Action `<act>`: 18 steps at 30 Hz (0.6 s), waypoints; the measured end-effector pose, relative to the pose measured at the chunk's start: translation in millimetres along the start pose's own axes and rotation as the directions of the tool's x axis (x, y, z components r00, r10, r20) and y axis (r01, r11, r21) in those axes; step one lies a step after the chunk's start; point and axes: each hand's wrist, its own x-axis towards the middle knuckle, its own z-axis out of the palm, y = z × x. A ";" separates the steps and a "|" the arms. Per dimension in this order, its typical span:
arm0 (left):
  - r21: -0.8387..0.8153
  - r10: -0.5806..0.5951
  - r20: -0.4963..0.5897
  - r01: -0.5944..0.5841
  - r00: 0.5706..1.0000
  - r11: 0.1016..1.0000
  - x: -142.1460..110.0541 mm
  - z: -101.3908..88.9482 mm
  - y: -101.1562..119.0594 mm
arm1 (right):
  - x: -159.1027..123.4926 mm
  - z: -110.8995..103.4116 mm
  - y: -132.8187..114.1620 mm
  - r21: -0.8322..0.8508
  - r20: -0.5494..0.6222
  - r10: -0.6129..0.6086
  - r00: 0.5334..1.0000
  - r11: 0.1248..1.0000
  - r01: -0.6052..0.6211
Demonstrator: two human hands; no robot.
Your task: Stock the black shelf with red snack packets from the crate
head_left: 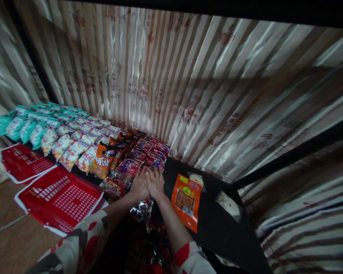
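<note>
My left hand [140, 185] lies with its fingers stretched forward over the front of two columns of dark red snack packets [144, 145]. Close beside it, touching, my right hand [155, 183] rests with fingers extended over the same packets. Neither hand is wrapped round anything. Clear, shiny ends of packaging [141, 211] show below my wrists. To the right of my right forearm lies a flat orange snack pouch [186, 201] with a see-through window. Orange-and-black snack bags [102, 161] stand in a row to the left of the packets.
White snack bags [72, 154] and teal bags [38, 133] fill the left of the black shelf [217, 236]. Two clear-wrapped white items [228, 204] lie at the right. Red baskets [64, 198] stand below left. A patterned curtain [160, 76] hangs behind, with dark frame bars.
</note>
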 end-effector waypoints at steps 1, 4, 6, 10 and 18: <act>0.006 -0.003 0.002 0.003 1.000 1.000 -0.2 1.1 -0.2 | 0.6 0.6 0.2 -0.004 -0.001 0.000 1.000 1.000 0.000; 0.018 0.001 0.002 -0.001 1.000 1.000 -0.7 2.7 -0.4 | 1.8 1.2 1.0 -0.008 -0.002 -0.006 1.000 1.000 0.006; 0.020 0.010 -0.003 -0.010 1.000 1.000 -1.0 2.3 -0.3 | 1.1 1.1 2.0 -0.003 -0.011 -0.021 1.000 1.000 0.021; 0.025 0.020 -0.009 -0.020 1.000 0.999 -1.5 -0.9 -0.7 | -10.1 5.5 8.2 0.025 -0.169 -0.106 0.980 0.993 0.112; -0.025 0.018 -0.078 -0.020 0.997 0.999 -2.3 -14.1 2.3 | -103.4 25.2 43.0 0.282 -0.545 -0.077 0.835 0.921 0.269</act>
